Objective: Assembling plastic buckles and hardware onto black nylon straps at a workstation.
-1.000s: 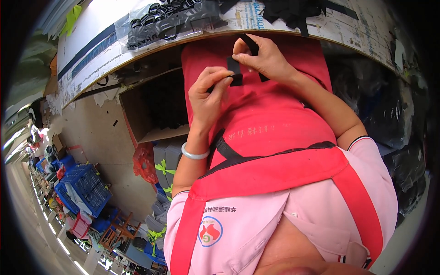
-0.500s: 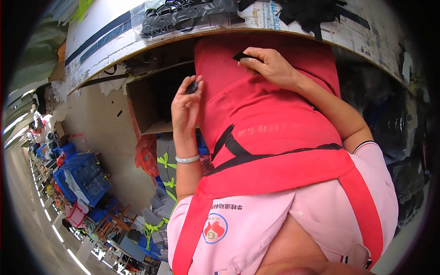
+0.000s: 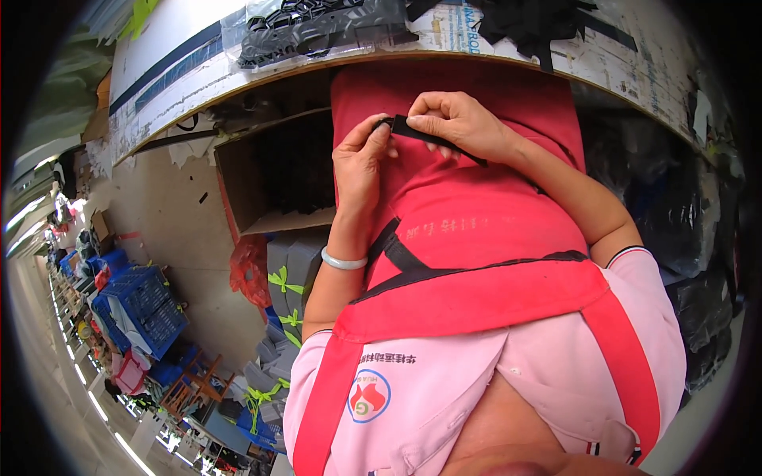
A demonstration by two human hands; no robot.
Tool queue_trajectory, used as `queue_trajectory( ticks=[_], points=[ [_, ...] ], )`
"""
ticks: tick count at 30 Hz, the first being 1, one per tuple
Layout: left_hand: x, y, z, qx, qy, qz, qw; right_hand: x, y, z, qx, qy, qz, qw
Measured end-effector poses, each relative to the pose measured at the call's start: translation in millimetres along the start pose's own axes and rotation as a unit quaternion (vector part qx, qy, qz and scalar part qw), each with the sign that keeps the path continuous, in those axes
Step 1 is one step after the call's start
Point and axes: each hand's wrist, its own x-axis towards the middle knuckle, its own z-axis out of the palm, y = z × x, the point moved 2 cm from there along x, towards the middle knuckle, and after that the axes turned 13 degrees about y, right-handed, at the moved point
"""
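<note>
Above my red-aproned lap, my left hand [image 3: 361,163] pinches a small black plastic piece [image 3: 384,123], like a buckle, mostly hidden by the fingertips. My right hand [image 3: 462,121] is closed on a short black webbing strap [image 3: 435,138]. One end of the strap meets the small piece at my left fingertips; its other end slants out below my right hand. Whether the strap passes through the piece, I cannot tell.
The worktable edge [image 3: 302,70] curves just beyond my hands. On it lie a clear bag [image 3: 325,36] of black plastic parts and a heap of black strips [image 3: 532,28]. An open cardboard box [image 3: 242,194] stands below, left, near grey bundles [image 3: 287,262] and a blue crate [image 3: 147,305].
My left hand has moved right and away from me, bringing the small black piece to the strap's end. The strap now shows at greater length in my right hand.
</note>
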Motion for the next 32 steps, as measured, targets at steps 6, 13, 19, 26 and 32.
queue_trajectory(
  ticks=[6, 13, 19, 26, 32],
  points=[
    [0, -3, 20, -0.067, 0.008, -0.023, 0.997, 7, 14, 2, 0.100, -0.015, 0.109, 0.989],
    [-2, 3, 19, 0.052, 0.023, 0.077, 0.995, 8, 15, 2, 0.161, 0.007, 0.127, 0.979],
    [-2, 2, 21, 0.174, 0.051, 0.240, 0.954, 10, 15, 7, 0.266, 0.030, 0.142, 0.953],
    [2, 11, 22, 0.263, 0.037, 0.405, 0.875, 11, 9, 11, 0.260, 0.060, 0.056, 0.962],
    [10, -3, 11, -0.004, -0.050, 0.015, 0.999, 21, 17, -6, 0.175, 0.022, 0.024, 0.984]
  ],
)
